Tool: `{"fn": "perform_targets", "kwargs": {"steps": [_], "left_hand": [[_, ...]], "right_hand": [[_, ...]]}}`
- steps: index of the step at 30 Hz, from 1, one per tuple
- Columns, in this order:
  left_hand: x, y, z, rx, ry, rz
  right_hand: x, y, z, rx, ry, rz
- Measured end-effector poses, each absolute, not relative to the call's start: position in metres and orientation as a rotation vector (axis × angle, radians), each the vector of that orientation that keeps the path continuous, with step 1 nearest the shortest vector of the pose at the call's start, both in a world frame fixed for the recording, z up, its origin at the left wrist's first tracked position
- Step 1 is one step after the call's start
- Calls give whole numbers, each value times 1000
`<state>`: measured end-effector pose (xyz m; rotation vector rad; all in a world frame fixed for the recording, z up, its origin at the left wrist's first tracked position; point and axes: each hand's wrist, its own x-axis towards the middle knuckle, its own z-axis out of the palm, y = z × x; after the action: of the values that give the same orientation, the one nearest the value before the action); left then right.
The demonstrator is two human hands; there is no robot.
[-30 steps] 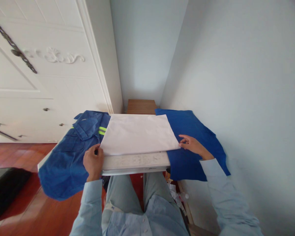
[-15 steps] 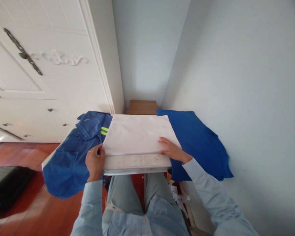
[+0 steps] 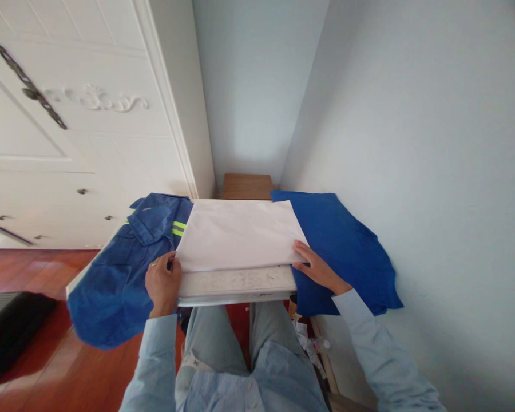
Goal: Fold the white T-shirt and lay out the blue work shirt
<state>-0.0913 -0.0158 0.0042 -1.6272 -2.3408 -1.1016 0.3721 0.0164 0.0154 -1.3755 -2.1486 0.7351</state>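
Observation:
A white folded cloth (image 3: 240, 234) lies flat on a small white table (image 3: 240, 283). My left hand (image 3: 163, 281) pinches its near left corner. At the near right corner my right hand (image 3: 315, 266) rests with fingers stretched flat, partly on the white cloth's edge and partly on a plain blue cloth (image 3: 347, 252) draped over the table's right side. A blue work jacket with yellow-green reflective stripes (image 3: 124, 263) hangs over the table's left side, under my left hand.
A white panelled cabinet (image 3: 68, 143) stands to the left, a pale wall close on the right. A wooden surface (image 3: 246, 186) sits behind the table. The floor is red-brown wood with a dark mat (image 3: 8, 326) at the left. My knees are under the table.
My right hand went from the white cloth's right corner inward along its near edge, then back out to the right corner. My left hand stayed on the left corner.

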Motion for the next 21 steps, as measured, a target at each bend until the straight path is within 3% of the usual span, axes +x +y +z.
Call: {"fn": "perform_targets", "kwargs": {"steps": [13,18,21], "left_hand": [[-85,-19,13,-1644,-2334,-1139],[-72,-34,30,-1469,-2370,-1695],[-49,-50,40,-1067,-2462,-2518]], "right_hand": [[372,15,16,-1372,-2035,758],[377,20,13,-1439,-1840,750],[380,29,11,-1460,-1643,888]]}}
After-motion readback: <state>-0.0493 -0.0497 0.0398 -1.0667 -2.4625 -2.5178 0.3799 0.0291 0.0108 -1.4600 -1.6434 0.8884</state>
